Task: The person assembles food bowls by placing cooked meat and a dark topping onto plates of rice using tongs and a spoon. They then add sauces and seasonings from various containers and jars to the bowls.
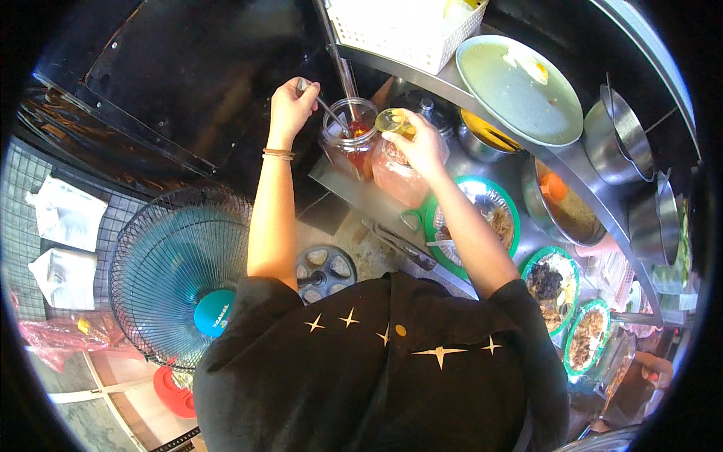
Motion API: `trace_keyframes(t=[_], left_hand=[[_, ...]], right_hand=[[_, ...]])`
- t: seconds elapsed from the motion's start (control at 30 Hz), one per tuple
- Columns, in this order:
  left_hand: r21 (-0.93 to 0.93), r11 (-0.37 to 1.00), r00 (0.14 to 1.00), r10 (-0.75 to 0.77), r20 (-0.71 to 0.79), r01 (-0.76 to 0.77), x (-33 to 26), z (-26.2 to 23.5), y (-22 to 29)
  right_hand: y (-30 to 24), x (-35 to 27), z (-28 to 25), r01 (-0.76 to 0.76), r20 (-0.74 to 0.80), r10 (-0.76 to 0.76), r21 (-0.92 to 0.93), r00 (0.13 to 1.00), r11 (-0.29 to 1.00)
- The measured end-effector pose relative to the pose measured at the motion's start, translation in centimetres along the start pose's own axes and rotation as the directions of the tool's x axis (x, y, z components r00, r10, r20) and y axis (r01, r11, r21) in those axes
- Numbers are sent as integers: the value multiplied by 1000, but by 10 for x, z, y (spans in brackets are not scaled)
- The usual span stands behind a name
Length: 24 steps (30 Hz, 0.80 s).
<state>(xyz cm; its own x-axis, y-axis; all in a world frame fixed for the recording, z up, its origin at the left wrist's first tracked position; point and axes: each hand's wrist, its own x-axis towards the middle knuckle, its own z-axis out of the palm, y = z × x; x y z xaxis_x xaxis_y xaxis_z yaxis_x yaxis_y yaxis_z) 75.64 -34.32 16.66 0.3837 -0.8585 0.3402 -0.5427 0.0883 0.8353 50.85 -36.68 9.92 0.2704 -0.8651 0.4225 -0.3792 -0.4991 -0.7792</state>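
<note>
My left hand (292, 109) is closed around the handle of a metal spoon (330, 113). The spoon's lower end dips into a clear, wide-mouthed jar (345, 160) of reddish-brown sauce, so its bowl is hidden. Just right of the jar's mouth, my right hand (419, 143) grips a small yellowish see-through cup (393, 120). What the cup holds, if anything, is too small to make out. Under my right hand stands a second clear jar (399, 179) with pinkish contents, partly covered by the hand.
Green-rimmed plates of food (472, 218) and a steel pot with an orange scoop (553, 187) line the counter at right. A large round tray (520, 90) and white basket (410, 34) occupy the shelf above. A teal fan (181, 279) stands left. Another person's hand (654, 369) shows lower right.
</note>
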Motion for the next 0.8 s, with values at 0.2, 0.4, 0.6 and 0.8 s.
trace_keyframes(t=[0.2, 0.4, 0.6, 0.8], left_hand=[[88, 995, 988, 49, -147, -36, -3, 0, 10], [136, 988, 969, 102, -226, -73, 2, -4, 25], [102, 989, 962, 131, -240, -109, 8, -5, 51], [63, 968, 946, 250, -207, -242, -18, 20, 85]], right_hand=[[-4, 0, -4, -34, 53, 35, -21, 998, 999], [16, 3, 6, 16, 21, -13, -146, 1000, 989], [7, 2, 4, -10, 38, 15, -126, 999, 992], [4, 2, 3, -42, 48, 45, -49, 998, 998]])
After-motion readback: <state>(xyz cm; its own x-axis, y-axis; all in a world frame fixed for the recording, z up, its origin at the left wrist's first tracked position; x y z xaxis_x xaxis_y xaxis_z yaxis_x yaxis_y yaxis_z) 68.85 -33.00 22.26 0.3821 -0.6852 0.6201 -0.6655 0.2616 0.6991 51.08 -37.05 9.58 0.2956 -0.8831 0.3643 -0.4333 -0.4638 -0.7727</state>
